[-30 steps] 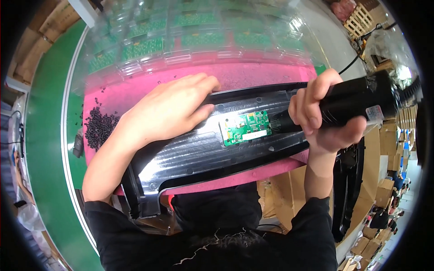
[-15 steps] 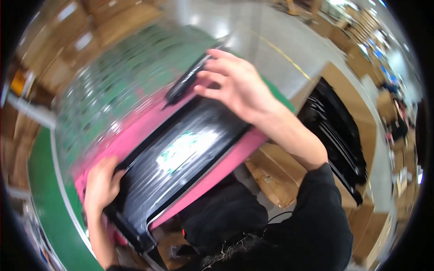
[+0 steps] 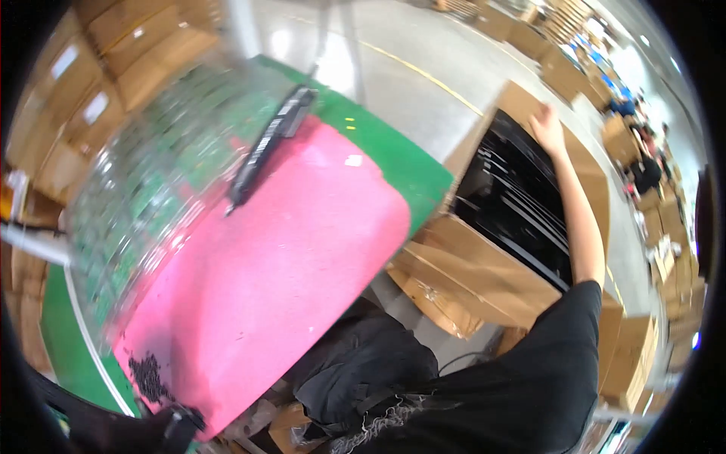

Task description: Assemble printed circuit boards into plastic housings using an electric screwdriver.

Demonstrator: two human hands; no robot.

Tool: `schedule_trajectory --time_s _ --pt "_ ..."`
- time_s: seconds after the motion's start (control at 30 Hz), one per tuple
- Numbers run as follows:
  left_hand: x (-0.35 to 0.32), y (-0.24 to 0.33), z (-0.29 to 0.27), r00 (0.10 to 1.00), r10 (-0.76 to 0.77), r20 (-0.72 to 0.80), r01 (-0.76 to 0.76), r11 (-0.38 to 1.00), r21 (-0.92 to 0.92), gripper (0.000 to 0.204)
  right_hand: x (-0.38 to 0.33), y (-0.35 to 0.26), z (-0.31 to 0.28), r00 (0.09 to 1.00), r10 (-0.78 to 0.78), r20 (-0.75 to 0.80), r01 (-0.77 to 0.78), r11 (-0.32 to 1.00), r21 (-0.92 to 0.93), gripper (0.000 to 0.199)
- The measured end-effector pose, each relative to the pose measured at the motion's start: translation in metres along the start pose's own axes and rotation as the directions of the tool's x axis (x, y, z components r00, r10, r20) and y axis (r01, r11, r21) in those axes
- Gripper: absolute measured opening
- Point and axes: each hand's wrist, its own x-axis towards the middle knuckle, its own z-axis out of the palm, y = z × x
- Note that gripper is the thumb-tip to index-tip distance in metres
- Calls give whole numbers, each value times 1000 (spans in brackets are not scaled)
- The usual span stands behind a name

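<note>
Presumably for reach, the cardboard carton (image 3: 473, 261) holds glossy black panels (image 3: 514, 200) nearby; my right hand (image 3: 547, 129) is at them, grip unclear; left hand unseen.

Floor (image 3: 393, 98): grey, smooth, glossy, with bright light reflections (image 3: 338, 68) near the top edge. A yellow line (image 3: 427, 75) crosses it diagonally. Counter (image 3: 397, 163): green, partly covered by a pink mat (image 3: 318, 227). Brown cartons (image 3: 125, 41) are stacked at upper left, near a pale upright post (image 3: 243, 30). Further cartons (image 3: 620, 142) and slatted wood (image 3: 566, 24) stand at upper right. Small white lights (image 3: 644, 40) show toward the upper right rim. Distant detail is blurred.
</note>
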Motion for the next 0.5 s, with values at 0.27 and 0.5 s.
schedule_trajectory --time_s 0.27,0.5 --pt "-8 -20 -74 672 -723 -159 643 676 -360 24 -93 183 76 739 296 606 -162 950 -267 69" --pt "-5 -53 -114 608 -792 59 657 460 -597 22 -110 154 106 752 445 486 -180 848 -498 94"
